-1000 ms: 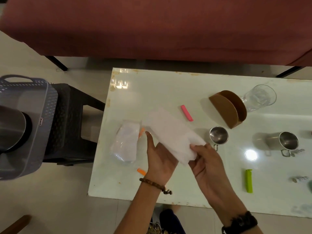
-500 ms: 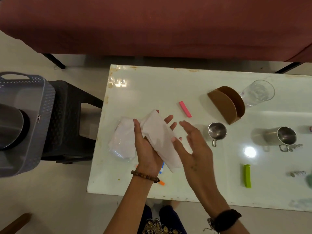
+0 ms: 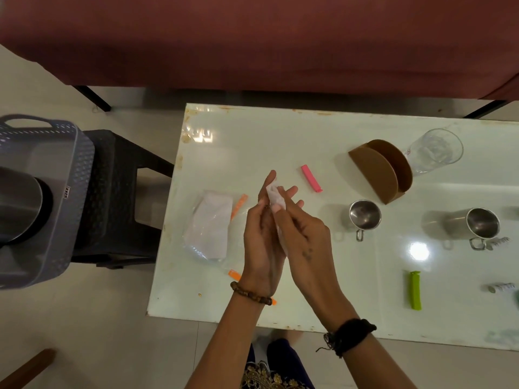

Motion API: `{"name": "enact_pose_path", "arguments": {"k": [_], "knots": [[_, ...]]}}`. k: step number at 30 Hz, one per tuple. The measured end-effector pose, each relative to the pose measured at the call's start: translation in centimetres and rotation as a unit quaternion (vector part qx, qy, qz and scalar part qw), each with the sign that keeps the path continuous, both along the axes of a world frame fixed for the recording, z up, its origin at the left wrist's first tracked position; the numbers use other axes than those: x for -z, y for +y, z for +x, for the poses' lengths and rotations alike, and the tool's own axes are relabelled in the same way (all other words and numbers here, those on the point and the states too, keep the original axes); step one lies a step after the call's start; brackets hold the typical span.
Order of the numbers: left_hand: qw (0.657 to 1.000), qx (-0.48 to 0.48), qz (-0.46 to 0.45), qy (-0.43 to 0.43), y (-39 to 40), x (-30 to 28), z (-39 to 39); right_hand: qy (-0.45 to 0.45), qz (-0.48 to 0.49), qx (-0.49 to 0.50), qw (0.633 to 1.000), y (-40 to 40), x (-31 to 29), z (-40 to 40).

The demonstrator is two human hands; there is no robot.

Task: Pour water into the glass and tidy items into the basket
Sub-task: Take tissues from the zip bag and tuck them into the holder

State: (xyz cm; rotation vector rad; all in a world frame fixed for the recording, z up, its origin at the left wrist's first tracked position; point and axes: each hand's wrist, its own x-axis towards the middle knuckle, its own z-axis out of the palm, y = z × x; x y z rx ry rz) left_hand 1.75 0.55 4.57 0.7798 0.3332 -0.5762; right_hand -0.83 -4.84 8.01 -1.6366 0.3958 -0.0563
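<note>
Two hands meet over the white tabletop (image 3: pixel 280 141), pressing a folded white tissue (image 3: pixel 275 197) between them. Left hand (image 3: pixel 259 242): fingers nearly straight, flat against the tissue. Right hand (image 3: pixel 303 237): grip pinches the tissue at its upper end. Glass (image 3: pixel 434 151) stands at the far right, just behind the brown napkin holder (image 3: pixel 376 172). Grey basket (image 3: pixel 47 197) sits on a dark stool (image 3: pixel 120 197), left of the tabletop, holding a steel vessel (image 3: pixel 16 206).
</note>
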Motion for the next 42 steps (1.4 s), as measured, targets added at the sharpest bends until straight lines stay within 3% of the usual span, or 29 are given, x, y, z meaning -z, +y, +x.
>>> {"name": "enact_pose_path", "arguments": {"k": [4,14,20,32,38,42], "knots": [[1.0,0.027,-0.002,-0.001,0.3,-0.7,0.4,0.026,0.059,0.024,0.998,-0.5,1.0,0.1],[0.998,0.059,0.02,0.017,1.0,0.0,0.5,0.026,0.07,0.041,0.996,-2.9,1.0,0.1],[0.997,0.046,0.018,0.06,2.6,0.4,1.9,0.056,0.19,0.054,0.979,-5.9,0.2,0.9],[0.993,0.095,0.056,0.048,3.9,0.8,3.5,0.134,0.172,0.133,0.967,-7.9,1.2,2.0],[0.991,0.09,0.071,0.065,4.4,0.9,4.0,0.187,0.184,0.057,0.963,-8.5,1.7,2.1],[0.989,0.107,0.072,0.074,4.6,0.7,4.2,0.189,0.136,-0.001,0.973,-8.4,2.1,1.9]]}}
